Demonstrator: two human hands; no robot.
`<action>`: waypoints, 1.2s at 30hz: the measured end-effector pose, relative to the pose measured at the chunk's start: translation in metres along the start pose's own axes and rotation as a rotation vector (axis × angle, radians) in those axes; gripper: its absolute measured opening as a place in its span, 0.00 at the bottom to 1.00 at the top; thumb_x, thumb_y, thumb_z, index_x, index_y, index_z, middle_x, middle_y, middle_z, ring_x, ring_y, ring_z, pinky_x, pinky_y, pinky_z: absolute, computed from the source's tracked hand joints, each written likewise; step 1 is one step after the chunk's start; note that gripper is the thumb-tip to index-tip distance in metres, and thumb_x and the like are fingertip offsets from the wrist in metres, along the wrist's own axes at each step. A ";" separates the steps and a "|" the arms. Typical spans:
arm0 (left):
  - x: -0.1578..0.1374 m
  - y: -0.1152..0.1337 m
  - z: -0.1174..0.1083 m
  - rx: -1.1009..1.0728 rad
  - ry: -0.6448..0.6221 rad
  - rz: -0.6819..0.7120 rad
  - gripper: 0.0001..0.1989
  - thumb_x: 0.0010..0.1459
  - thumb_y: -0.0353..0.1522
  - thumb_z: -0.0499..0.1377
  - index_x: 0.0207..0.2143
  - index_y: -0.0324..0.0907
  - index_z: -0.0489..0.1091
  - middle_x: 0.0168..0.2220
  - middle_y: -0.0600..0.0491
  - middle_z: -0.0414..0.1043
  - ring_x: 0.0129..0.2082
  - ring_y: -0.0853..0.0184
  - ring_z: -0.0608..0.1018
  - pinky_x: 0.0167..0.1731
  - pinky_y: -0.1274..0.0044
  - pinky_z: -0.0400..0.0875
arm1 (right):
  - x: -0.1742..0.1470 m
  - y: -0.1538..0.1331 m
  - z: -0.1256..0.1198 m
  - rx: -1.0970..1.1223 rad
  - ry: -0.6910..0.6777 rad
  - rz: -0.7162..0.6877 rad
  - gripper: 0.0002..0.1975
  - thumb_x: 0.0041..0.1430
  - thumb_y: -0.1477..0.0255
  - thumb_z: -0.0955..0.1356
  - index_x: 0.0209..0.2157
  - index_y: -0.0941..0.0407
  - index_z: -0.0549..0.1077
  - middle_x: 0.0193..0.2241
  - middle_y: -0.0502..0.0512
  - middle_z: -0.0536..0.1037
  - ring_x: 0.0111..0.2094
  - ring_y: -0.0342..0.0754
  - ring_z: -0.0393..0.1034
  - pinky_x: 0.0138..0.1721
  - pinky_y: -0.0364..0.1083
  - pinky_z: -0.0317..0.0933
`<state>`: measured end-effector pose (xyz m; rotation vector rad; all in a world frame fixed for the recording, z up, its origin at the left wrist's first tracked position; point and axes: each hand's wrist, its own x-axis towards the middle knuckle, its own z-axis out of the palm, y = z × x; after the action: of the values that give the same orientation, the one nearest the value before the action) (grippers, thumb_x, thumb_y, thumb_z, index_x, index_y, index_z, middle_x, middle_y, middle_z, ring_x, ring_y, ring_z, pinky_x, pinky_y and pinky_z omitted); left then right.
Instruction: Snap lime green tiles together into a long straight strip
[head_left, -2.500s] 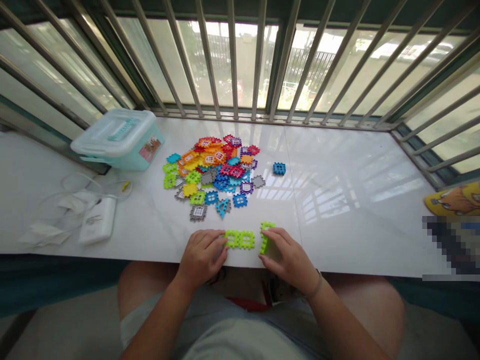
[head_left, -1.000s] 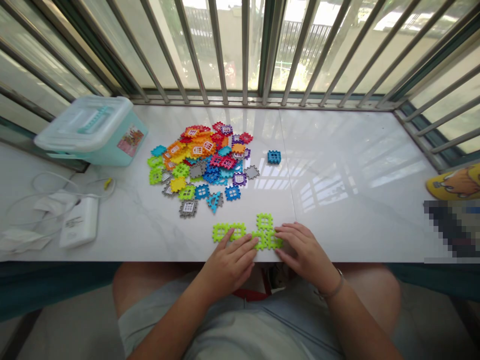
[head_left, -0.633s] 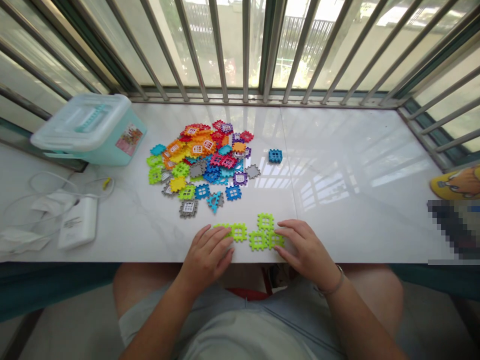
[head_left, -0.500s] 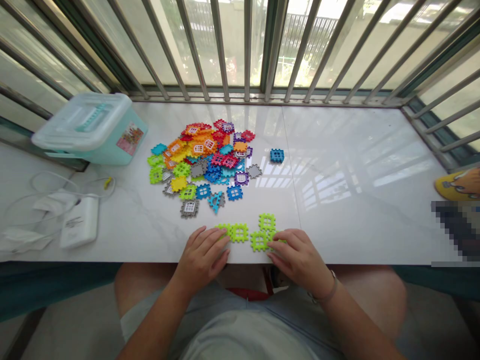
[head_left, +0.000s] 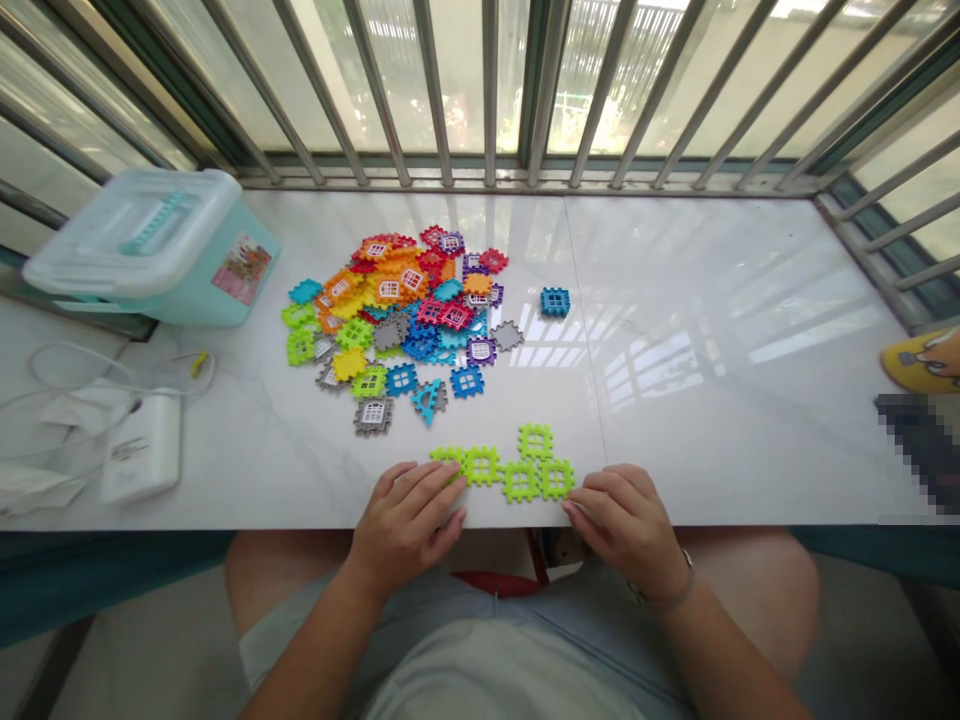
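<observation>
Several lime-green plastic window tiles with toothed edges lie near the front edge of the table. My left hand (head_left: 411, 515) has its fingers bent over the leftmost green tile (head_left: 447, 455), covering part of it. Beside that is a second green tile (head_left: 482, 466). On the right, a lower tile (head_left: 519, 482), an upper tile (head_left: 535, 441) and a rightmost tile (head_left: 556, 479) sit edge to edge. My right hand (head_left: 626, 520) is closed, its thumb and fingertips at the lower right corner of the rightmost tile.
A heap of colourful toothed tiles (head_left: 405, 310) lies behind my left hand. A blue block (head_left: 555, 302) stands apart from it. At left are a lidded teal box (head_left: 150, 250), a white device (head_left: 142, 447) and cables. A yellow object (head_left: 922, 362) sits far right; metal bars (head_left: 489, 90) line the back.
My right hand has slid right, uncovering the rightmost green tile. The two green groups now sit closer together. My left hand stays on its tile. The view has shifted slightly.
</observation>
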<state>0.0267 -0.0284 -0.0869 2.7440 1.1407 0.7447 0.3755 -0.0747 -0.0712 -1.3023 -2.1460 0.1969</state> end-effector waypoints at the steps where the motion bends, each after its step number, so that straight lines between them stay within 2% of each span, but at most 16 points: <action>1: 0.000 0.000 0.000 -0.005 0.002 0.000 0.21 0.67 0.31 0.66 0.61 0.48 0.75 0.60 0.48 0.82 0.58 0.55 0.82 0.61 0.60 0.70 | 0.000 -0.001 0.001 0.007 -0.002 -0.012 0.12 0.64 0.78 0.77 0.46 0.52 0.78 0.39 0.55 0.81 0.42 0.53 0.72 0.49 0.56 0.67; 9: 0.002 0.001 0.001 -0.022 0.009 -0.001 0.19 0.66 0.30 0.67 0.58 0.46 0.76 0.57 0.48 0.83 0.56 0.55 0.83 0.58 0.60 0.72 | 0.001 -0.009 0.016 0.019 -0.028 -0.054 0.11 0.65 0.77 0.76 0.47 0.52 0.77 0.40 0.54 0.82 0.44 0.52 0.72 0.49 0.55 0.68; 22: 0.003 0.002 0.001 -0.028 0.020 -0.013 0.18 0.65 0.29 0.67 0.57 0.47 0.77 0.57 0.48 0.83 0.55 0.55 0.83 0.57 0.60 0.72 | 0.000 -0.009 0.018 0.028 0.036 -0.020 0.08 0.64 0.79 0.75 0.38 0.53 0.74 0.35 0.53 0.80 0.38 0.51 0.70 0.44 0.53 0.64; 36: 0.001 0.001 0.002 -0.019 0.013 -0.028 0.21 0.64 0.29 0.66 0.59 0.50 0.76 0.57 0.50 0.83 0.56 0.55 0.83 0.58 0.60 0.74 | 0.001 -0.010 0.020 -0.052 0.026 -0.015 0.07 0.66 0.77 0.74 0.38 0.52 0.74 0.34 0.53 0.80 0.38 0.52 0.71 0.44 0.53 0.63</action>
<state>0.0286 -0.0279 -0.0876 2.7054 1.1656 0.7679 0.3561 -0.0754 -0.0825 -1.3102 -2.1515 0.1177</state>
